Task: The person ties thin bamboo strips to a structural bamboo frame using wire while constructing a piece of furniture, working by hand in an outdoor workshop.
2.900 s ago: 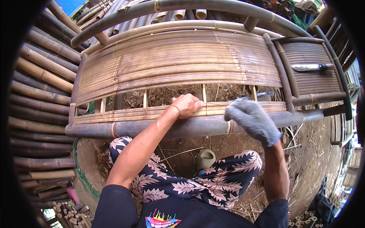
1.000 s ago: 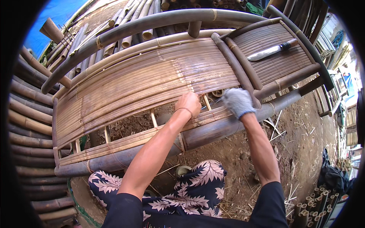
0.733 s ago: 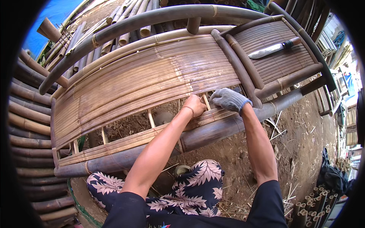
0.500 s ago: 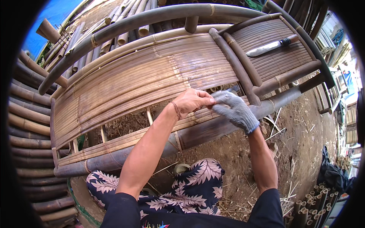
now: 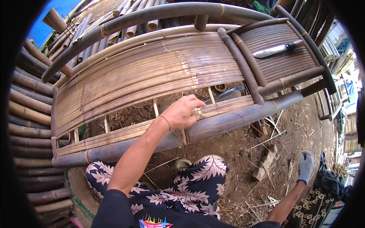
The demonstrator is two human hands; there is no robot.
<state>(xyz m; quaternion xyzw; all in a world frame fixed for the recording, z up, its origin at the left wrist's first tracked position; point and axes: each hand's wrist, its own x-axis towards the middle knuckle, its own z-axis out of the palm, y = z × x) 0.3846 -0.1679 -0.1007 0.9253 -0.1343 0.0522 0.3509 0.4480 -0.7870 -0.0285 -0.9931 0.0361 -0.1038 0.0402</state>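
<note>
My bare left hand point(image 5: 184, 112) is over the front slats point(image 5: 224, 105) of a bamboo bench, its fingers loosely bent and apart, with nothing seen in them. A thin reddish tie point(image 5: 251, 123) hangs from the front rail near it. Far off to the right, low above the dirt floor, my right hand point(image 5: 305, 167) wears a grey knitted glove. Its fingers stretch away from me, and I see nothing held. Between the bench's slatted seat point(image 5: 133, 72) and the front slats runs a long gap crossed by light struts point(image 5: 156, 108).
A large knife point(image 5: 277, 49) with a dark handle lies on the slatted section at right. Another metal blade point(image 5: 230, 92) shows below the gap. A wood block point(image 5: 265, 162) and scraps litter the floor. Bundled bamboo tubes point(image 5: 311, 209) stand at lower right, beside dark cloth point(image 5: 330, 176).
My hands have come apart. The gloved right hand has swung far right and down, off the bench; my left hand has dropped slightly and its pinch has loosened.
</note>
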